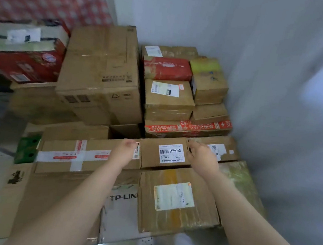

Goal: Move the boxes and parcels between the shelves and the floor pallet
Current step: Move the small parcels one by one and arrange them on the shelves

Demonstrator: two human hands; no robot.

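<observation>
A small cardboard box with a white barcode label (163, 154) sits in the middle of the stack, on top of a larger taped box with a faded label (176, 200). My left hand (126, 148) is at its left edge, fingers loosely curled, over the long box with red-and-white tape (68, 156). My right hand (202, 157) is at its right edge, fingertips touching the top right corner. Neither hand closes around the box.
A tall brown carton (100, 71) stands behind on the left, with red printed cartons (22, 66) further left. Several small parcels (169, 95) are piled against the grey wall (265, 53). A TP-LINK box (120, 208) and a green box (27, 147) lie near me.
</observation>
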